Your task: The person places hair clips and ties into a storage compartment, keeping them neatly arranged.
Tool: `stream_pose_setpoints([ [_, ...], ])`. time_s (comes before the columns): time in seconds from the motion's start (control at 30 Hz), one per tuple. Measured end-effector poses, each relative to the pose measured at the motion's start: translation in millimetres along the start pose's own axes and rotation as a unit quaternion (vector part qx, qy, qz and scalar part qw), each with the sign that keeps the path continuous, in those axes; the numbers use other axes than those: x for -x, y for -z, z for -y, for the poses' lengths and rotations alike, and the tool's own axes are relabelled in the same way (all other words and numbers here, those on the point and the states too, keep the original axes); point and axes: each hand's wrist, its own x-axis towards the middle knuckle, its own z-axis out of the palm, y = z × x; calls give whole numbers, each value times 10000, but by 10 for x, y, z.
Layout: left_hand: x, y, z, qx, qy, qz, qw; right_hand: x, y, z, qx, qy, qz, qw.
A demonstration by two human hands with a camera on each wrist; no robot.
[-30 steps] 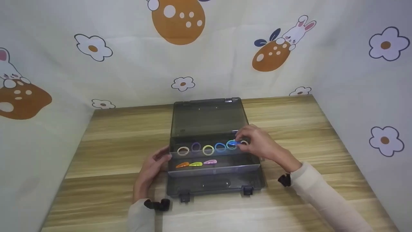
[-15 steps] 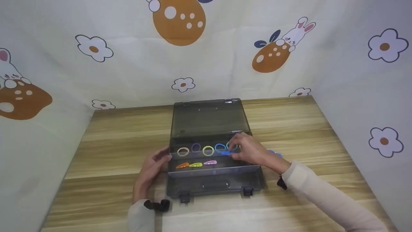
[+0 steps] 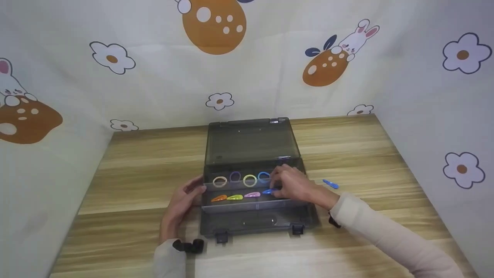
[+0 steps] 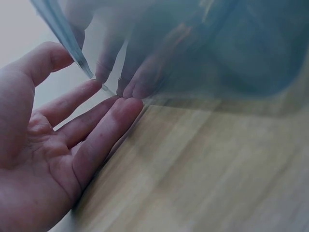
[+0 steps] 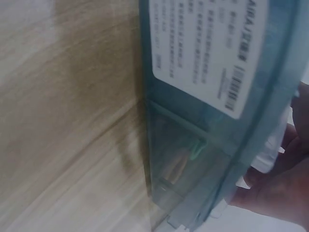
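A smoky grey plastic box point(image 3: 258, 222) stands with its lid point(image 3: 251, 141) laid back. My left hand point(image 3: 183, 200) rests on its left side; in the left wrist view straight fingers point(image 4: 104, 140) touch the wall. Over the middle compartment, my right hand point(image 3: 295, 184) pinches a blue hair clip point(image 3: 268, 191) low in it. Left of that clip lie a pink hair clip point(image 3: 252, 194), a yellow-green hair clip point(image 3: 235, 197) and an orange hair clip point(image 3: 219, 198) in a row. In the right wrist view, the box wall point(image 5: 188, 121) hides the right fingertips.
Several hair ties stand in the back compartment, among them a yellow one point(image 3: 249, 175) and a purple one point(image 3: 235, 172). Another blue hair clip point(image 3: 330, 183) lies on the wooden table point(image 3: 366, 154), right of the box. Printed cloth point(image 3: 266, 77) borders the table.
My right hand has carried the blue hair clip from over the back compartment left and down into the middle one. The blue clip on the table has come into full view. My left hand stays.
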Motion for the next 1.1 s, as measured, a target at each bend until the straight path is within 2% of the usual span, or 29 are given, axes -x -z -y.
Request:
stream_pose_setpoints([
  [0.27, -6, -13, -3, 64, -41, 17, 10000, 1, 27, 14, -130, -48, 30, 9999],
  [0.47, -6, -9, 1, 88, -13, 8, 10000, 77, 188, -20, -621, 101, -211, 9978],
  [0.6, -1, 1, 2, 95, 1, -18, 10000, 155, 286, -96, -1089, 170, -385, 9932],
  [0.7, 2, 5, -1, 88, 47, -16, 9999, 233, 334, -174, -1501, 77, -430, 9877],
  [0.83, 0, 2, 0, 55, 39, -40, 10000, 339, 371, -285, -1781, -14, -500, 9827],
  [0.97, -11, -4, 6, 9, -68, -83, 9999, 434, 427, -403, -1775, 15, -609, 9822],
  [1.1, -22, -14, 15, -10, -126, -78, 9999, 529, 498, -539, -1649, -205, -620, 9842],
])
